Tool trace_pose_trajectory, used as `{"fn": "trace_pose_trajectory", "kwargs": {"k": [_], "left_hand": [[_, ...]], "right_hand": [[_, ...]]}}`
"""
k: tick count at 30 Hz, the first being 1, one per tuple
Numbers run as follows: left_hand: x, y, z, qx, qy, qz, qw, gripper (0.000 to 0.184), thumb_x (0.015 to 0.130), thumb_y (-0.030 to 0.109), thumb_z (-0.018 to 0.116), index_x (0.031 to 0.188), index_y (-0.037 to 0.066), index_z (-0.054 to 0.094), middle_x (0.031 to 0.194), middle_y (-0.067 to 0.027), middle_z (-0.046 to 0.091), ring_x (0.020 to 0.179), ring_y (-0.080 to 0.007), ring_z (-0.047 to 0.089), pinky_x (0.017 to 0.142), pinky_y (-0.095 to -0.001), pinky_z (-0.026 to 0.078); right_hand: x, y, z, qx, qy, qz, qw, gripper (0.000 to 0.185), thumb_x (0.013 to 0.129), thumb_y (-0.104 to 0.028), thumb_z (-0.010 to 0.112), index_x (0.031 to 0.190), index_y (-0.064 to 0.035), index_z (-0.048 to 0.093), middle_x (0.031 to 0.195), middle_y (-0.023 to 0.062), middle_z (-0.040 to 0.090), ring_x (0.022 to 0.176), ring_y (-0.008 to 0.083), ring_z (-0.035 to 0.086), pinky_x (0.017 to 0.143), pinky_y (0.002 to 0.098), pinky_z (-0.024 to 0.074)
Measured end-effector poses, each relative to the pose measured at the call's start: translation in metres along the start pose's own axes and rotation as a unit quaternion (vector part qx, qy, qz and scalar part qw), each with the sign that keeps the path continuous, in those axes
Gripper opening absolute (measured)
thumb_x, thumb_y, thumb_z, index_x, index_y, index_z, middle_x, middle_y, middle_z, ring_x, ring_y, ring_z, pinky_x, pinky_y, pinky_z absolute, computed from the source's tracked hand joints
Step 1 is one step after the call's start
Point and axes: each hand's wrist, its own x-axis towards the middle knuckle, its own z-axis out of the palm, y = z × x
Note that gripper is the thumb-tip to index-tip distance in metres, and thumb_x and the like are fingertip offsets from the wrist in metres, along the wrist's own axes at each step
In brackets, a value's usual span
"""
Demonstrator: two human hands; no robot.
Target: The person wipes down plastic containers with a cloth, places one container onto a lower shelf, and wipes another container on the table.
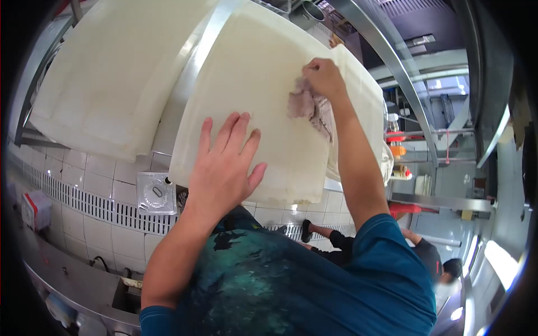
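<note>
Over the near left part of the cutting board (pixel 255 50): left hand (pixel 224 154), palm down, fingers spread, grasping nothing. Probably placed this way to brace the body or steady the cutting board; firmness of contact not possible to tell from above.

Farther out, toward the right edge of the cutting board: right hand (pixel 325 78), curled closed around a bunched mauve-grey cloth (pixel 302 105). Lower folds trailing across the surface to that edge. Probably gathered at the top for a secure grip, leaving the loose part against the cutting board.

Left of the cutting board, across a strip of metal tabletop (pixel 172 103): second cutting board (pixel 112 78), also cream-coloured, lying flat. Presumably set alongside to extend the working surface.

Below the near left corner of the cutting board: square steel cover (pixel 157 193) with a central handle, close to a slotted drain grate (pixel 95 201). Anything under the cover hidden from view.

Beyond the right edge of the cutting board: orange bottle (pixel 398 151) among other bottles; contents not identifiable.

Past the far edge of the cutting board: metal pot (pixel 302 17), interior too dark to read.

Well to the near right of the cutting board: co-worker (pixel 428 257) in a dark top.
</note>
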Motion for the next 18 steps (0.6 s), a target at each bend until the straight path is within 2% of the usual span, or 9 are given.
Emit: {"fn": "trace_pose_trajectory", "kwargs": {"k": [1, 3, 10, 13, 15, 16, 18], "left_hand": [[-0.001, -0.001, 0.001, -0.004, -0.003, 0.009, 1.0, 0.051, 0.08, 0.033, 0.07, 0.123, 0.008, 0.061, 0.141, -0.0116, 0.048, 0.135, -0.0269, 0.043, 0.115, -0.0549, 0.026], [-0.002, -0.004, 0.004, 0.01, 0.015, 0.012, 1.0, 0.05, 0.08, 0.032, 0.07, 0.123, 0.007, 0.061, 0.139, -0.012, 0.049, 0.134, -0.0274, 0.043, 0.115, -0.0549, 0.027], [-0.01, -0.004, 0.005, 0.019, 0.03, 0.036, 0.999, 0.05, 0.081, 0.031, 0.069, 0.124, 0.007, 0.061, 0.139, -0.0127, 0.049, 0.133, -0.0289, 0.043, 0.114, -0.0551, 0.028], [-0.012, -0.003, 0.002, 0.009, 0.03, 0.032, 0.999, 0.049, 0.082, 0.032, 0.069, 0.124, 0.006, 0.061, 0.139, -0.0128, 0.049, 0.133, -0.0289, 0.043, 0.114, -0.0542, 0.028], [-0.012, -0.003, 0.001, -0.002, 0.025, 0.031, 0.999, 0.049, 0.082, 0.033, 0.069, 0.123, 0.006, 0.062, 0.139, -0.0134, 0.049, 0.133, -0.0291, 0.044, 0.114, -0.0539, 0.028], [-0.013, -0.004, -0.001, 0.003, 0.035, 0.022, 0.999, 0.049, 0.082, 0.033, 0.069, 0.123, 0.006, 0.062, 0.139, -0.0134, 0.049, 0.133, -0.0291, 0.044, 0.114, -0.0539, 0.028], [-0.015, -0.005, -0.002, -0.009, 0.018, 0.028, 0.999, 0.049, 0.082, 0.032, 0.069, 0.122, 0.006, 0.062, 0.138, -0.0141, 0.049, 0.133, -0.0293, 0.043, 0.114, -0.0543, 0.028]], "right_hand": [[-0.026, -0.005, -0.003, 0.024, -0.024, 0.004, 0.999, 0.024, 0.079, -0.024, 0.064, 0.087, -0.0022, 0.072, 0.083, 0.0186, 0.07, 0.081, 0.0296, 0.07, 0.076, 0.0361, 0.0522], [-0.078, -0.024, -0.01, 0.05, -0.066, 0.026, 0.996, 0.022, 0.081, -0.02, 0.064, 0.089, -0.0011, 0.071, 0.08, 0.0179, 0.069, 0.078, 0.026, 0.067, 0.074, 0.0359, 0.0514], [-0.221, -0.059, -0.02, 0.135, -0.08, 0.005, 0.988, 0.02, 0.084, -0.016, 0.067, 0.092, 0.002, 0.07, 0.082, 0.0161, 0.065, 0.072, 0.0247, 0.063, 0.067, 0.0339, 0.0479], [-0.243, -0.07, -0.033, 0.084, -0.105, -0.003, 0.991, 0.018, 0.085, -0.014, 0.067, 0.093, 0.0023, 0.07, 0.081, 0.0141, 0.066, 0.072, 0.0234, 0.063, 0.066, 0.0324, 0.0475], [-0.24, -0.066, -0.047, 0.108, -0.199, -0.03, 0.974, 0.019, 0.084, -0.015, 0.066, 0.095, -0.0009, 0.072, 0.081, 0.016, 0.067, 0.074, 0.0315, 0.065, 0.071, 0.0373, 0.0504], [-0.229, -0.067, -0.054, 0.104, -0.201, -0.044, 0.973, 0.019, 0.084, -0.015, 0.066, 0.095, -0.0009, 0.072, 0.081, 0.016, 0.067, 0.074, 0.0315, 0.065, 0.071, 0.0373, 0.0504], [-0.195, -0.076, -0.067, 0.174, -0.103, 0.04, 0.979, 0.021, 0.086, -0.018, 0.067, 0.095, -0.0008, 0.072, 0.083, 0.0142, 0.07, 0.075, 0.0231, 0.067, 0.07, 0.0352, 0.0506]]}}
